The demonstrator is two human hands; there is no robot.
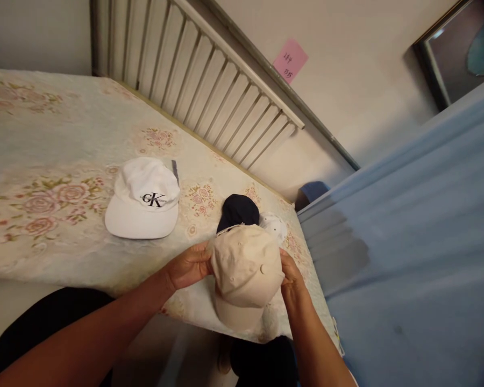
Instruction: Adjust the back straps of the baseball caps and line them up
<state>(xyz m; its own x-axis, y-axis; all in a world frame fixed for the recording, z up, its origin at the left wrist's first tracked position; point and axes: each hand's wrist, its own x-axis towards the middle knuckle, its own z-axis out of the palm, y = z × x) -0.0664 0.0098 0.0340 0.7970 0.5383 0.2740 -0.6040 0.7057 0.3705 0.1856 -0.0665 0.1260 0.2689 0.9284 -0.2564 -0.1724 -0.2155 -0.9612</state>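
Observation:
A beige baseball cap [246,263] is held up between my two hands, its brim toward me and its crown facing up. My left hand [191,264] grips the cap's left edge, thumb on the near side. On the right edge, my right hand [291,269] has its fingers closed round the cap, partly hidden behind it. Just beyond lies a dark navy cap [239,209], partly covered by the beige one. A white cap [275,227] with small dots sits beside it. Farther left, a white cap with black letters [143,199] rests on the floral tablecloth.
The floral tablecloth [76,140] covers the long table. A white radiator [193,80] runs along its far side. Blue curtain fabric [411,231] hangs close on the right. A pink note [290,60] is on the wall, with a framed mirror [460,48] at upper right.

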